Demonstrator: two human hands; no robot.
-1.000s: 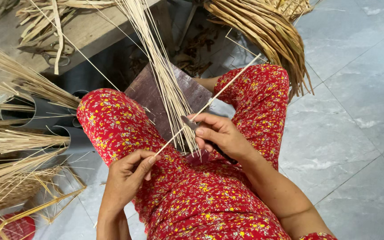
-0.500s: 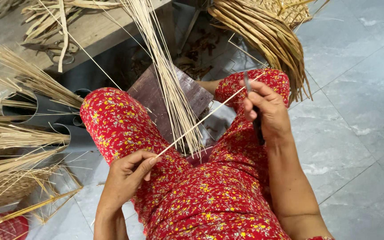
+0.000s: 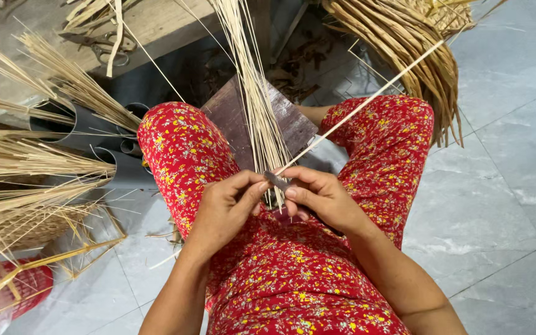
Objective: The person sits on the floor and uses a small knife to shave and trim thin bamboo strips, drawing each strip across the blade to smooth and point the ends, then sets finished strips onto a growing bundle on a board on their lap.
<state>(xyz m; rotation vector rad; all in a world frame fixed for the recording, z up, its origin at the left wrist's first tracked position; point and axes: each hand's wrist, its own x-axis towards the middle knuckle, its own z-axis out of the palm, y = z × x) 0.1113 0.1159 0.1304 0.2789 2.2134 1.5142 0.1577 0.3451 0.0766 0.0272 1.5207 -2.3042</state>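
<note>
Just above your lap, between your knees, your left hand [image 3: 224, 208] and right hand [image 3: 321, 198] meet at the near end of one thin pale strip [image 3: 367, 99], which runs up and right toward the coiled cane bundle [image 3: 404, 62]. Your left thumb and fingers are pinched on the strip's end; your right hand is closed around a small dark blade [image 3: 277, 181] laid against it. With the edge this close to your left thumb, a slip along the slick strip could cut you. The long free end may whip or snap if you bend it sharply. The upright sheaf of splints [image 3: 252, 93] leaning over the dark wooden block [image 3: 293, 121] hangs just beside your knuckles and could snag.
</note>
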